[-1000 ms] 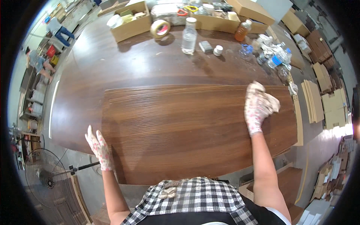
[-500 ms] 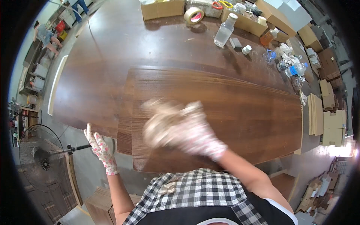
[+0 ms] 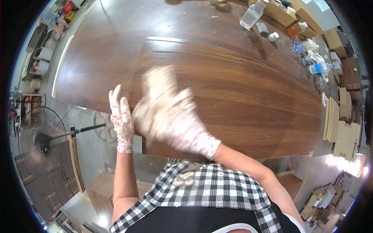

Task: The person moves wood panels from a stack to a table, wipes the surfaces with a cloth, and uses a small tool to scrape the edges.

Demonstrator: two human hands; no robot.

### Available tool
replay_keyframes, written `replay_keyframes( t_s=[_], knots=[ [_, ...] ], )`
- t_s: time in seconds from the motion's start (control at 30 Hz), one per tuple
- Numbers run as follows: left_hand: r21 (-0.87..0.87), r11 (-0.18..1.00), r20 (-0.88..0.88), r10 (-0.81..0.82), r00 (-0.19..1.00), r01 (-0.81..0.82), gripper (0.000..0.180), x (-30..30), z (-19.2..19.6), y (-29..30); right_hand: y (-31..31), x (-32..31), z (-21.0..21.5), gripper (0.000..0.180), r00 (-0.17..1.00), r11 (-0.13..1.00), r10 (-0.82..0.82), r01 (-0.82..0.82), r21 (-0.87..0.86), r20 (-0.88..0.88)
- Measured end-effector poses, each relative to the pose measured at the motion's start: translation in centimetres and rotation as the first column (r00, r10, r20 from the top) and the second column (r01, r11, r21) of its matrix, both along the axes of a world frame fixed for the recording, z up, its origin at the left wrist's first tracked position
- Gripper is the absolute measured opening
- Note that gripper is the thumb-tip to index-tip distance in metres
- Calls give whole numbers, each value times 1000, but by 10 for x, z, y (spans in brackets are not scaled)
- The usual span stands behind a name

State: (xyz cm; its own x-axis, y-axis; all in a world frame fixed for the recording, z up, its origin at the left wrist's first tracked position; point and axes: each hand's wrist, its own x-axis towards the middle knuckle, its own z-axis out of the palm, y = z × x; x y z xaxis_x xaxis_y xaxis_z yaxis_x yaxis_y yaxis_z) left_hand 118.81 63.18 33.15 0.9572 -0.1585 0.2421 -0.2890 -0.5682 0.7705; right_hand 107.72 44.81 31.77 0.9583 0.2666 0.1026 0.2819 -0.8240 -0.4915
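Note:
A dark brown wood-grain panel (image 3: pixel 248 105) lies on top of a wide brown surface (image 3: pixel 97 58) in front of me. My right hand (image 3: pixel 182 128), in a white glove with pink spots, is over the panel's left part. It holds a beige cloth (image 3: pixel 158 83) against the wood; motion smears both, so the fingers do not show clearly. My left hand (image 3: pixel 123 123), in a matching glove, is by the panel's left edge with its fingers stretched out and nothing in them. Whether it touches the edge I cannot tell.
A clear bottle (image 3: pixel 253 15), a grey block (image 3: pixel 262 28) and a small white bottle (image 3: pixel 273 37) stand beyond the panel. Farther right are an amber bottle (image 3: pixel 297 29) and several plastic bottles. A black fan (image 3: pixel 44 141) stands at left; stacked cartons (image 3: pixel 347 139) at right.
My right hand has swept the cloth left and away from me across the panel. My left hand has moved right and farther up, close to the panel's edge. The view has shifted.

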Motion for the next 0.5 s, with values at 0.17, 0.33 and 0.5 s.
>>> replay_keyframes(
  t_s=[0.17,0.33,0.5],
  knots=[
    [87,996,37,34,999,-37,38,-12,-8,24,-52,-33,25,31,931,973,56,30,227,-361],
    [37,997,-34,64,997,-63,37,-16,-10,30,-232,-142,0,24,601,585,-750,798,-146,276],
    [20,993,-57,-113,992,114,39,-1,2,-20,-96,-96,4,29,773,748,-605,633,-196,188]
  ],
)
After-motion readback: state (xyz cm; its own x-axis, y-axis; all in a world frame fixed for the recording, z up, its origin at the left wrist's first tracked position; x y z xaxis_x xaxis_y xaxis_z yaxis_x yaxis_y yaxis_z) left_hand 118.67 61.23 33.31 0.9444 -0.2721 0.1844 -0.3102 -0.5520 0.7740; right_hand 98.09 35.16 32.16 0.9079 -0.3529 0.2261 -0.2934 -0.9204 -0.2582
